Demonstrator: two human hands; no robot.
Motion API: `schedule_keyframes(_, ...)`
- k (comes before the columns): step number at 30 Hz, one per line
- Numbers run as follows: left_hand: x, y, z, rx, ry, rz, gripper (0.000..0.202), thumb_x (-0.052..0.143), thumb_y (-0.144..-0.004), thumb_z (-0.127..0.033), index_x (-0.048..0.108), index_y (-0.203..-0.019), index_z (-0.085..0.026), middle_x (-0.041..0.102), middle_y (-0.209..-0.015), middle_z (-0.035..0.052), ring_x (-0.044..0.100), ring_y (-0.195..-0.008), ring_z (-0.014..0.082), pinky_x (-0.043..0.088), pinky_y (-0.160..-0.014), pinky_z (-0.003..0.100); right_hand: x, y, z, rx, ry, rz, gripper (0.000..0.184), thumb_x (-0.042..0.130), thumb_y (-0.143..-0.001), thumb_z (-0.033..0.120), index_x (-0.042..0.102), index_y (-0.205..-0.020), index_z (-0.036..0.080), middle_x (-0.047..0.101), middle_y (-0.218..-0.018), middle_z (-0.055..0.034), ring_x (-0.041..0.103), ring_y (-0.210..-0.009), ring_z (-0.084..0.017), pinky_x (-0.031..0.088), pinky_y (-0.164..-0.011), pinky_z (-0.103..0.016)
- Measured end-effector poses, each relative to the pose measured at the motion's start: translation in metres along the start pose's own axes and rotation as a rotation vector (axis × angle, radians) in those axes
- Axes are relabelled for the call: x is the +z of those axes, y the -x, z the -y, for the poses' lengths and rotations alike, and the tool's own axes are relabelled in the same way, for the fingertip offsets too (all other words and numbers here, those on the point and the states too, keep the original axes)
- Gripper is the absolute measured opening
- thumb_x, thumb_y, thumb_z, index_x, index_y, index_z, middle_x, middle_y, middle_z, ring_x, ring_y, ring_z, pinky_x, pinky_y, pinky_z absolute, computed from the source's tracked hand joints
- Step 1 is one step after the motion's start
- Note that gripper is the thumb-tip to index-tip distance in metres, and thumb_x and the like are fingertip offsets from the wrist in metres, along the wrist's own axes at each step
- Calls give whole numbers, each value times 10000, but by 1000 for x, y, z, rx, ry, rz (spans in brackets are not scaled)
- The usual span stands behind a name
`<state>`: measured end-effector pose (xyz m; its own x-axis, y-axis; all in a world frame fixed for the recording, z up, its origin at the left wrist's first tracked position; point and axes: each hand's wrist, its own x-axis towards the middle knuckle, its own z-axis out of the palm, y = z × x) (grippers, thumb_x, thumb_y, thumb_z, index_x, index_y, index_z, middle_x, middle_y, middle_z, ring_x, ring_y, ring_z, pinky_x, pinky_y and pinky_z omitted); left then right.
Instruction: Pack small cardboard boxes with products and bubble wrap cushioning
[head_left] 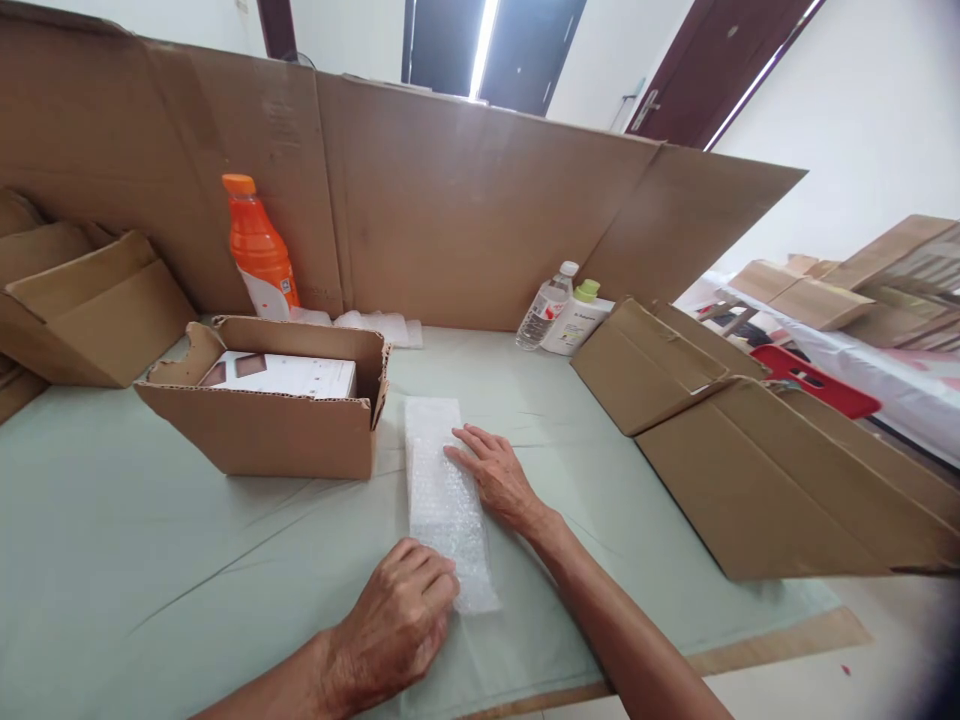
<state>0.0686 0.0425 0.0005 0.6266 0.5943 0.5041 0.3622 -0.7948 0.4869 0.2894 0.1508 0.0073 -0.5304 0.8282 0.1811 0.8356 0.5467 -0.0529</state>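
A long, flat strip of bubble wrap [437, 480] lies on the cloth-covered table in front of me, pointing away from my body. At its near left edge my left hand [401, 615] is closed, fingers curled against the wrap; the fingertips are hidden. My right hand [499, 478] rests on the strip's right side with its fingers stretched out. Just left of the wrap stands an open cardboard box [300, 437], its top edge torn. Inside it is a white carton [300, 375] with dark pictures.
Behind the box stands an orange bottle [259, 245]. A clear water bottle [541, 312] and a white bottle with a green cap [576, 322] are farther back. Cardboard boxes [780, 480] line the right, with more boxes [112, 310] at left. A cardboard wall [480, 200] closes the back.
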Motion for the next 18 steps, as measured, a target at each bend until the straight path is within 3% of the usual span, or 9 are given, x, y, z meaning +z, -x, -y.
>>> schedule_keyframes(4,4,-2,-2,-31,6,-1,214,465,-812,-16,550,-906,-189,700,-916,64,632,-840,217,500,-747,364,-6,-2,-4,-36,8,66,578,444,-867,-31,617,-1343,247,537,-1482,-92,429,-1402,-267,408,-1028,-429)
schedule_keyframes(7,5,-3,-1,-69,13,-5,211,469,-821,-33,567,-904,-200,684,-853,56,636,-805,210,500,-727,348,-19,1,-3,26,24,-12,655,415,-815,-77,618,-1345,251,538,-1475,-112,460,-1372,-280,412,-1021,-455)
schedule_keyframes(10,5,-4,-1,-95,22,-16,206,482,-823,-46,583,-905,-207,681,-838,58,651,-810,207,510,-735,341,-27,2,9,13,-64,-79,639,399,-831,-65,622,-1326,272,588,-1426,-71,494,-1330,-244,413,-1021,-428)
schedule_keyframes(14,7,-2,-1,-123,27,-21,204,490,-821,-49,593,-908,-202,696,-866,69,661,-845,215,523,-766,352,-13,-3,31,-88,-166,53,470,451,-907,26,652,-1267,252,619,-1386,-65,533,-1280,-241,427,-983,-407)
schedule_keyframes(18,1,3,-4,-126,98,8,184,553,-803,-94,598,-947,-200,717,-951,71,661,-887,227,533,-804,380,1,-5,39,-50,-183,62,431,447,-943,59,640,-1288,231,599,-1407,-82,508,-1308,-233,402,-1016,-405)
